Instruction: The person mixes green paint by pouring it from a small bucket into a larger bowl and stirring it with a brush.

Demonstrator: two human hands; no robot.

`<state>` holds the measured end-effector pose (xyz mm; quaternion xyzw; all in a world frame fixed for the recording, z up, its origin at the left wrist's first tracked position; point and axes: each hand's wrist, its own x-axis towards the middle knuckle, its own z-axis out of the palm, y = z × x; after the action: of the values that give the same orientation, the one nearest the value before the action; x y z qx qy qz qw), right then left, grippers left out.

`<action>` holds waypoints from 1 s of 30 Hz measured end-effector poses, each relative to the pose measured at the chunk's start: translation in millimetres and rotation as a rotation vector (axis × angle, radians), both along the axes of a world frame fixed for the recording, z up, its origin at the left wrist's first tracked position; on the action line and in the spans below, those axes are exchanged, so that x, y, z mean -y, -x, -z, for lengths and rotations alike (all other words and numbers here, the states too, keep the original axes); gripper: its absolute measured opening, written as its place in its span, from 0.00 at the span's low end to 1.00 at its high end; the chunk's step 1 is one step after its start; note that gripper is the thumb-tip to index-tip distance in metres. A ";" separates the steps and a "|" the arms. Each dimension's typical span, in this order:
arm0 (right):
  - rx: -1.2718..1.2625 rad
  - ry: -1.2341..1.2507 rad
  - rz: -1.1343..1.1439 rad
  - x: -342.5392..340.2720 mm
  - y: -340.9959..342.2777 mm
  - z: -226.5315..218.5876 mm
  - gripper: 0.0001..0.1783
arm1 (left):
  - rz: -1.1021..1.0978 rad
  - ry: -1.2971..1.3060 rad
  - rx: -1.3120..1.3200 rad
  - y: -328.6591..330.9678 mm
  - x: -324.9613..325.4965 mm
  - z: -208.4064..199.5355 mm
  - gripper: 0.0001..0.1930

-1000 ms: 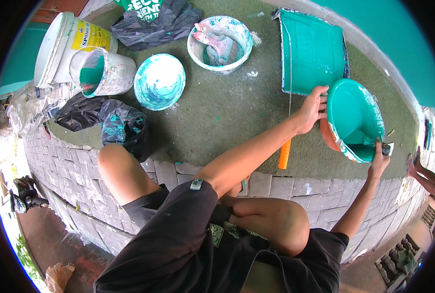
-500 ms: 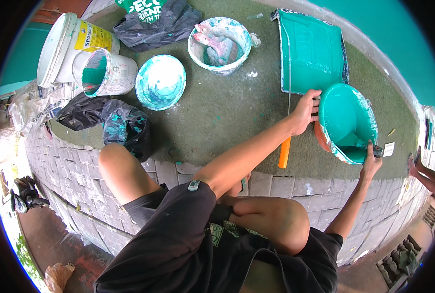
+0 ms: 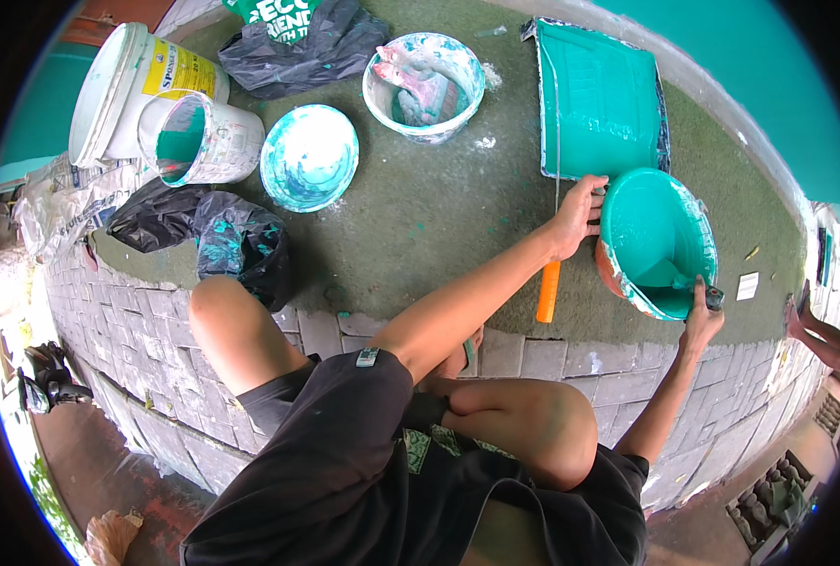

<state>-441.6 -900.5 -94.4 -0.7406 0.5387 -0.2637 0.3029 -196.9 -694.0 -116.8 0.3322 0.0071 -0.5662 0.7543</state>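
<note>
A round bowl [image 3: 661, 212], orange outside and coated with teal paint inside, stands tilted on the right. My left hand [image 3: 579, 222] grips its left side, fingers against the wall near the rim. At the bowl's near right rim, my right hand [image 3: 703, 324] is closed around a short tool [image 3: 714, 298] with a dark handle end. The tool's other end, smeared teal, reaches into the bowl over the pooled paint; its exact kind is unclear. Just beyond the bowl lies a teal-covered paint tray [image 3: 599, 99]. Along the tray's left side runs a thin metal rod with an orange handle [image 3: 548, 292].
A bucket holding a stained glove or rag [image 3: 425, 90], a paint-smeared basin [image 3: 310, 158], a clear pail [image 3: 208, 141] and a large white bucket [image 3: 109, 94] stand leftward. Black plastic bags [image 3: 241, 241] lie nearby. Another person's feet [image 3: 807, 321] show at far right.
The bowl has shifted slightly left and down, both hands moving with it. The tool in my right hand stays at the near rim.
</note>
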 end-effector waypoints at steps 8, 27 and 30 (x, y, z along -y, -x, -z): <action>0.152 -0.001 0.002 -18.4 2.4 -3.4 0.18 | -0.020 0.068 0.027 -4.4 -14.6 -15.0 0.27; 0.319 -0.174 -0.435 -168.3 -94.1 -53.7 0.10 | -0.416 0.102 0.283 5.6 -252.9 -106.3 0.20; 0.386 -0.262 -0.470 -214.1 -114.1 -23.3 0.10 | -0.435 -0.035 0.361 7.6 -295.2 -101.3 0.20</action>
<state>-327.5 -686.4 -71.1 -0.7356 0.3152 -0.2506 0.5447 -204.5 -398.8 -15.5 0.4313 -0.0464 -0.3226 0.8413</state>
